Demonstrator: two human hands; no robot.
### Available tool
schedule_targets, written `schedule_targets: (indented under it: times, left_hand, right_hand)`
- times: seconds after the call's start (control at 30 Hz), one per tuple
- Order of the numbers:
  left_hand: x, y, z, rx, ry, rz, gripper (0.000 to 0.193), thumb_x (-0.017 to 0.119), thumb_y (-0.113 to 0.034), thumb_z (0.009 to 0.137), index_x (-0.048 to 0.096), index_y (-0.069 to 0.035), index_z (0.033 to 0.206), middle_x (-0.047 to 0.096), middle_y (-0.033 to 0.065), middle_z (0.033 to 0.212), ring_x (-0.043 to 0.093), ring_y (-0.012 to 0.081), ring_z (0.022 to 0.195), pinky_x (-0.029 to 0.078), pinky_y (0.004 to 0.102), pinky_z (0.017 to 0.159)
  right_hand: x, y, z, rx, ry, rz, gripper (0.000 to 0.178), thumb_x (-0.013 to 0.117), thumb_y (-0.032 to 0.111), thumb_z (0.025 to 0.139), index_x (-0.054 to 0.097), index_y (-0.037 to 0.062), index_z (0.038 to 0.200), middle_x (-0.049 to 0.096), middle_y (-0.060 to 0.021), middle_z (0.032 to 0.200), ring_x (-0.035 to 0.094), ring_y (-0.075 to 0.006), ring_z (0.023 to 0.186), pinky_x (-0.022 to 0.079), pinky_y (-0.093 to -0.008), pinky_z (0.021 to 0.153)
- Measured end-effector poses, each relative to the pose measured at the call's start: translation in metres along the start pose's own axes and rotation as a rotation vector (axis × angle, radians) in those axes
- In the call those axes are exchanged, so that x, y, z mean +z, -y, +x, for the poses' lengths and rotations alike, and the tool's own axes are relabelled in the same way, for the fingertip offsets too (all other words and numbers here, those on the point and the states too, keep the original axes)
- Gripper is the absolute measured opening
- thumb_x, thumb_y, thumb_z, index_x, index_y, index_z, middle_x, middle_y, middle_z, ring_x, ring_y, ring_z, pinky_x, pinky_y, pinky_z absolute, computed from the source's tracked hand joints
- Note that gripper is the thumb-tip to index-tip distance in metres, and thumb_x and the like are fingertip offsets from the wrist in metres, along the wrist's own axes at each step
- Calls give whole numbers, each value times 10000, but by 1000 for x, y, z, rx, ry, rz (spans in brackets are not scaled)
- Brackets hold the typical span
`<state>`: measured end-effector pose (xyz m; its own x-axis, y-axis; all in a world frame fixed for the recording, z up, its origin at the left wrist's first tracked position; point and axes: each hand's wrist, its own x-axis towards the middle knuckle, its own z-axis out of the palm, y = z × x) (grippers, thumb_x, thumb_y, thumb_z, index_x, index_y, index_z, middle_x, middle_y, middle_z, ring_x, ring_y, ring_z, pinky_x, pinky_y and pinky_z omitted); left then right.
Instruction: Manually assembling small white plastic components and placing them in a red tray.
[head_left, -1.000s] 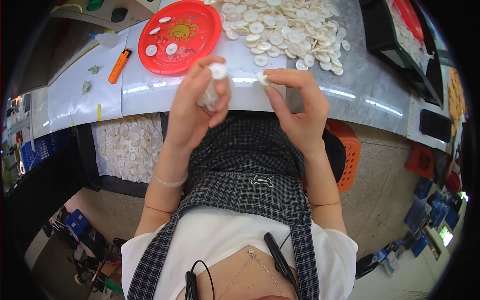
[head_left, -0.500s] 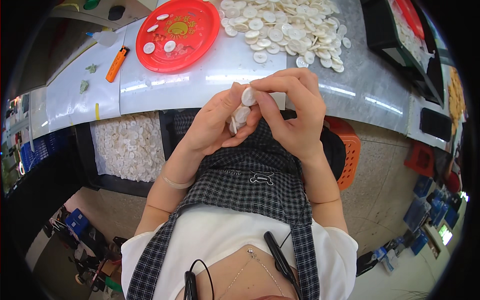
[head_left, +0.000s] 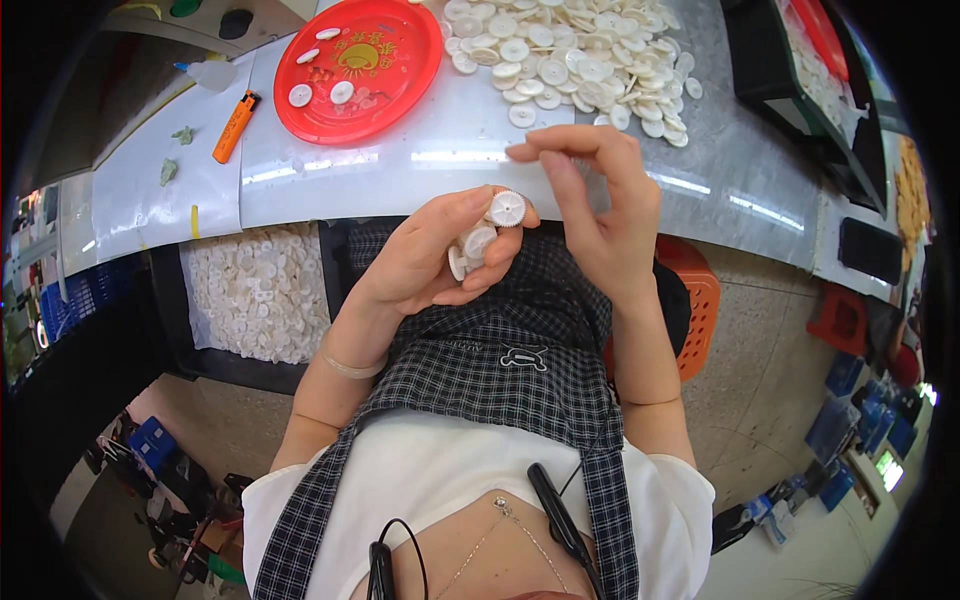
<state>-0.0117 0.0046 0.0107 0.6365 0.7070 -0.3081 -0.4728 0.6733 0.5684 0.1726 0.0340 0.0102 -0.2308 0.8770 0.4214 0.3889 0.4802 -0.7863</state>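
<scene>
Several white plastic gears are in my left hand; thumb and fingertips pinch one toothed gear, and others rest lower against the curled fingers. To its right my right hand is raised apart from the gears, thumb and forefinger spread, with nothing between them. Beyond both hands a heap of white gears covers part of the table. At the far left a red plate carries a few loose gears.
Below the table edge on the left, a black tray holds many small white parts. On the tabletop lie an orange cutter and green scraps. A black bin stands far right, and an orange stool is beside me.
My right hand has let go of the pinched gear and moved away to the right, its fingers opening. My left hand has lowered slightly, and its gear now shows its flat, spoked face.
</scene>
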Motion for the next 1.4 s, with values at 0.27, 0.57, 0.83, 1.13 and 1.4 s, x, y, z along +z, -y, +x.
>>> schedule_targets:
  times: [0.27,0.57,0.83,1.13,1.4]
  left_hand:
    - [0,0,0,-10,-15,-33,453,281,-366,1045,497,32,1045,459,15,731,377,36,481,296,132,302]
    - [0,-2,0,79,27,-79,434,285,-368,1041,484,17,1025,456,44,748,409,71,546,312,140,337]
    - [-11,2,0,254,-20,47,434,329,-357,1039,420,-87,712,432,25,697,415,87,531,276,172,355]
    - [6,5,1,181,-193,90,300,445,-319,1020,562,-43,1036,441,-19,679,433,57,515,247,167,367]
    - [-1,2,-2,54,-17,224,386,497,-298,996,517,14,1223,454,-17,749,414,35,527,258,155,382]
  right_hand:
    - [15,-19,7,-175,10,-308,222,637,-17,792,668,66,995,680,-47,1058,598,-243,988,478,-344,832]
    - [12,-19,1,-105,-23,-254,194,728,21,734,673,70,913,653,-56,914,598,-244,845,486,-338,700]
    - [6,-14,-5,-2,-30,-234,185,751,37,728,668,38,893,644,-59,859,595,-228,799,475,-321,670]
    - [3,-7,-10,70,-49,-149,326,790,17,698,643,49,987,636,-57,895,591,-154,764,465,-280,667]
    - [1,11,-9,-186,-47,280,590,788,-103,656,544,53,1171,555,-132,1137,628,-125,745,502,-242,738]
